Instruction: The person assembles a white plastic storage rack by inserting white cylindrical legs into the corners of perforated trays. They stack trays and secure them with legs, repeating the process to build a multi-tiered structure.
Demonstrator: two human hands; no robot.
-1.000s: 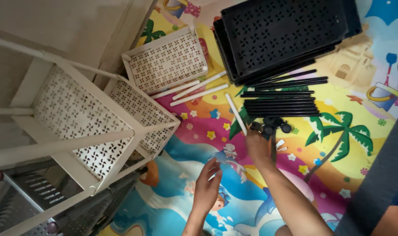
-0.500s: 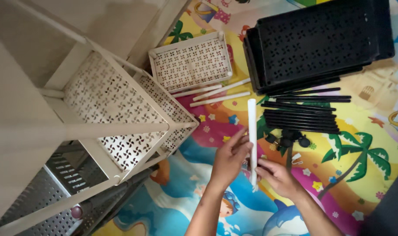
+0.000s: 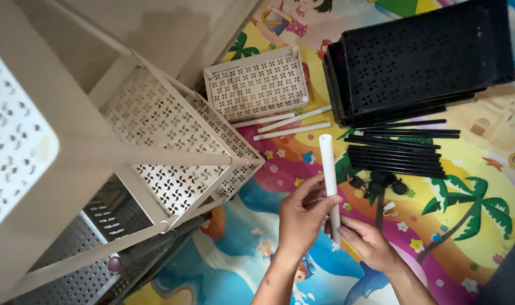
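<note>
My fingers (image 3: pixel 319 199) are closing around a white tube (image 3: pixel 328 169): the left hand (image 3: pixel 301 217) is wrapping its middle, thumb crossing the front, while the right hand (image 3: pixel 372 244) is pinching the near end from below. Both hands are clamped on it, neither one spread apart. I am holding the tube nearly upright in view, its long axis running from near to far with a slight lean left at the far, open end. The left hand is sitting higher on it, the right hand nearer to me.

Just right of the tube I am seeing a cluster of small black caps (image 3: pixel 379 182), and beyond them a bundle of black rods (image 3: pixel 396 152) lying left to right. Farther off, stacked black trays (image 3: pixel 418 56) are resting on the colourful play mat (image 3: pixel 455 220). Far left of the tube, three more white tubes (image 3: pixel 285 121) are lying beside a loose white perforated tray (image 3: pixel 256 83). At the left, a partly built white shelf rack (image 3: pixel 155 141) is leaning over a grey metal rack (image 3: pixel 71 265).
</note>
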